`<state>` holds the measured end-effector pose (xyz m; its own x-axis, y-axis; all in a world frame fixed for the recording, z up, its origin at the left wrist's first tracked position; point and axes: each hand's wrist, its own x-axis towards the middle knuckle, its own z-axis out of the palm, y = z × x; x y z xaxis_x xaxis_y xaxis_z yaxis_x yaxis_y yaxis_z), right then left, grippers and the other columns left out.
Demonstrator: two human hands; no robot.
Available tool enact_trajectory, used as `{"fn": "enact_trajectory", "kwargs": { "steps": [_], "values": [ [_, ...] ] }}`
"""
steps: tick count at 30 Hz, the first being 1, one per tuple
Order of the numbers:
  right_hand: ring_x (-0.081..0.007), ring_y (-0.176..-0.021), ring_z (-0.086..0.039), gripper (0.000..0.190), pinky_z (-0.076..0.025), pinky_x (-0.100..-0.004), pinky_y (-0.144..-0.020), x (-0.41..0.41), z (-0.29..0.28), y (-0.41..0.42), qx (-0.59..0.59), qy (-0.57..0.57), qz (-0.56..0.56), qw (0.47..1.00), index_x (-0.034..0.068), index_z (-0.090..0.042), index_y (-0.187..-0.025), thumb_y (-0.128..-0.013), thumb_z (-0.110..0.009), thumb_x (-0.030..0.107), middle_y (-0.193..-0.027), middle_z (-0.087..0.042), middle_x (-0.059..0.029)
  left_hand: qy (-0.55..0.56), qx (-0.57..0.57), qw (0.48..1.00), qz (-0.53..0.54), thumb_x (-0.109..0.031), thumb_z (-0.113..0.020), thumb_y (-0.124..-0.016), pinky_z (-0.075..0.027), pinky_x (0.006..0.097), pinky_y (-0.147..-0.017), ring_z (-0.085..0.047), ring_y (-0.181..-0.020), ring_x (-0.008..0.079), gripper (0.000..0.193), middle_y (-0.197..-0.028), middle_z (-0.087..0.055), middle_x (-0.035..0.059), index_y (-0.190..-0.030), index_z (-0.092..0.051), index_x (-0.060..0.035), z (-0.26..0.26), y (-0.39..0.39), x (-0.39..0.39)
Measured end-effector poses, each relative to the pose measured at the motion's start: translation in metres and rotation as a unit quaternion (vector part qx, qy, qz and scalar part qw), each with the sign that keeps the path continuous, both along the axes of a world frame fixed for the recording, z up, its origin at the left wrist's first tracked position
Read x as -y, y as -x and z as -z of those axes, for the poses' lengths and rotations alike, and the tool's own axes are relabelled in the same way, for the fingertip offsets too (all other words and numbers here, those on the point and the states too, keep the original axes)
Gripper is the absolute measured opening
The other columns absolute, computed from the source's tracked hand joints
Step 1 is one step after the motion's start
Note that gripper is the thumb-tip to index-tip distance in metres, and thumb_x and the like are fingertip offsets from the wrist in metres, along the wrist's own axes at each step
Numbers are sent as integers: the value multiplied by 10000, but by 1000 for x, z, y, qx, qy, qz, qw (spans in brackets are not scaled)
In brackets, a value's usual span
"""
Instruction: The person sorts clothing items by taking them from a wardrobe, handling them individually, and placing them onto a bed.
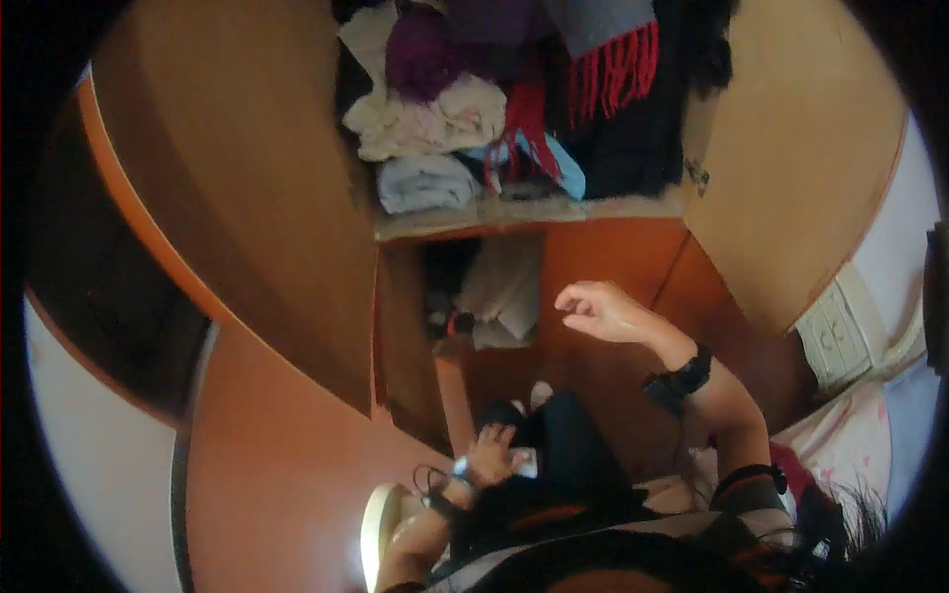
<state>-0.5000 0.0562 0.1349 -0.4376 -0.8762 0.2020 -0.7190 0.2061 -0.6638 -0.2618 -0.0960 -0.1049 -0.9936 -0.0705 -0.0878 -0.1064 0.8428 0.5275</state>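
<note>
My right hand point(604, 311) is raised before an open wardrobe, empty, with fingers loosely curled and the thumb apart from them. A black strap sits on that wrist. Low in the view, my left hand point(491, 456) rests at my lap beside a small white item point(525, 462); whether it grips this item is unclear. On the wardrobe shelf point(534, 215) lie a rolled pale cloth point(426, 184), a cream garment point(434, 122), a dark purple cloth point(422, 55) and a light blue cloth point(567, 169). A grey scarf point(604, 26) hangs its red fringe over dark clothing.
Wooden wardrobe doors point(245, 185) point(801, 148) stand open on both sides. Under the shelf, a lower compartment holds pale bag-like bundles point(504, 289) beside an orange-brown panel point(600, 259). A cream drawer cabinet point(834, 337) and a bed with patterned bedding point(845, 437) are at right.
</note>
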Motion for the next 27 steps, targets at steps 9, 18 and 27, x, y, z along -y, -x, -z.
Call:
{"fn": "enact_trajectory", "kwargs": {
  "steps": [9, 18, 27],
  "values": [
    [-289, -875, -591, 371, -462, -372, -758, 123, -47, 117, -142, 138, 68, 978, 9, -545, -1032, -709, -661, 148, -940, -597, -169, 67, 80, 994, 27, -509, -514, -792, -189, 598, -1005, -171, -1305, 350, 572, -1377, -287, 62, -1261, -455, -186, 8, 11, -4],
    [-351, -1156, -412, 644, -390, -456, -891, 248, -89, 169, -451, 89, 136, 878, 119, -432, -1224, -653, -717, 200, -1227, -436, -158, 60, 120, 991, 12, -466, -516, -802, -186, 600, -1013, -180, -1301, 344, 523, -1364, -288, 43, -1260, -446, -223, -4, 21, 3],
    [-398, -1143, -397, 481, -344, -592, -851, 323, -80, 220, -592, 87, 230, 767, 201, -446, -1211, -748, -566, 144, -1215, -426, -142, -26, 54, 990, -130, -439, -593, -776, -195, 553, -1023, -163, -1302, 344, 504, -1362, -308, 86, -1206, -510, -189, 29, 19, -7]
  ]
}}
